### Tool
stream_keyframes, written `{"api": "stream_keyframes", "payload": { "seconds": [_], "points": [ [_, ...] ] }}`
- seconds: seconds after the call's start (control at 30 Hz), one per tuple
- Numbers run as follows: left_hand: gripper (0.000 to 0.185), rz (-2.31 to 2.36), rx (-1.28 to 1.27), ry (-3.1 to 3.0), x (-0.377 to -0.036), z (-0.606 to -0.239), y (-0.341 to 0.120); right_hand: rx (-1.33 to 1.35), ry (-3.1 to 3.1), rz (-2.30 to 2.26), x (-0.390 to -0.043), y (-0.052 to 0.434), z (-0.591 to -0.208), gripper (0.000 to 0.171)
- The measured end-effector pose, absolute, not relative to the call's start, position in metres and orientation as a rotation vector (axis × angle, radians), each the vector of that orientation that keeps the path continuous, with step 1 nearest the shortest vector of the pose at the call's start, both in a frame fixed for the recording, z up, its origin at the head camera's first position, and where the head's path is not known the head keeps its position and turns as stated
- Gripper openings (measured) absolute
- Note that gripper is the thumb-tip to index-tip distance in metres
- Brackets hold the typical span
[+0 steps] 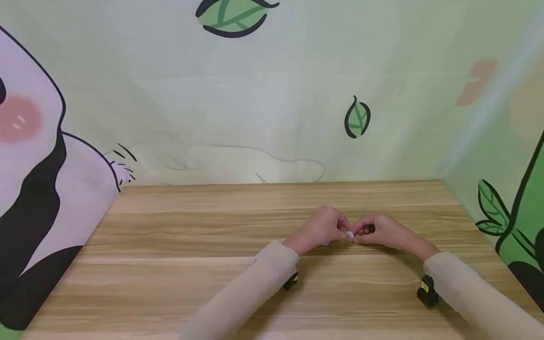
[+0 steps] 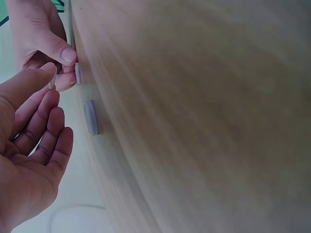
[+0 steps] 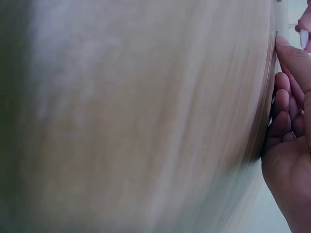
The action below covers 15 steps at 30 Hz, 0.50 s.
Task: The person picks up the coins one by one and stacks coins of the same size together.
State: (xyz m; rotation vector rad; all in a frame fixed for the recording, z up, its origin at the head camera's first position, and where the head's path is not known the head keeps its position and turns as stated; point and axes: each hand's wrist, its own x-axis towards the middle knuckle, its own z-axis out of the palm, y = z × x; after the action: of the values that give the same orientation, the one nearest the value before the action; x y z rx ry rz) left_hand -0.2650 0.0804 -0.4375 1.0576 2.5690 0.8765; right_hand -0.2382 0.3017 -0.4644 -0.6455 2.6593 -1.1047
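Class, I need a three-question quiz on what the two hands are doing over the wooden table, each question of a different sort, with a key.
1. True or false: the left hand and right hand meet at a small white piece.
2. Multiple choice: the grey disc seen by the left wrist camera lies (A) on the table, (B) in a palm, (C) on a sleeve.
3. Fill in: both sleeves are ____ in colour.

Key: 1 true; 2 A; 3 beige.
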Motion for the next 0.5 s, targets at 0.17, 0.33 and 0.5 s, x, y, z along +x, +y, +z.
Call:
{"api": "stream_keyframes", "payload": {
  "seconds": [0.17,0.33,0.5],
  "points": [
    [0.011,0.84,1.058,2.598,-0.2659,-0.4394,0.0827,-0.641,2.655,-1.115,-0.2381,0.3026,-0.4647,0.011],
    [0.012,0.824,1.033,2.606,-0.2667,-0.441,0.0859,-0.645,2.653,-1.119,-0.2382,0.3024,-0.4656,0.01],
    [0.012,0.771,0.987,2.62,-0.2661,-0.4422,0.0889,-0.669,2.645,-1.132,-0.2386,0.3008,-0.4664,0.01]
  ]
}}
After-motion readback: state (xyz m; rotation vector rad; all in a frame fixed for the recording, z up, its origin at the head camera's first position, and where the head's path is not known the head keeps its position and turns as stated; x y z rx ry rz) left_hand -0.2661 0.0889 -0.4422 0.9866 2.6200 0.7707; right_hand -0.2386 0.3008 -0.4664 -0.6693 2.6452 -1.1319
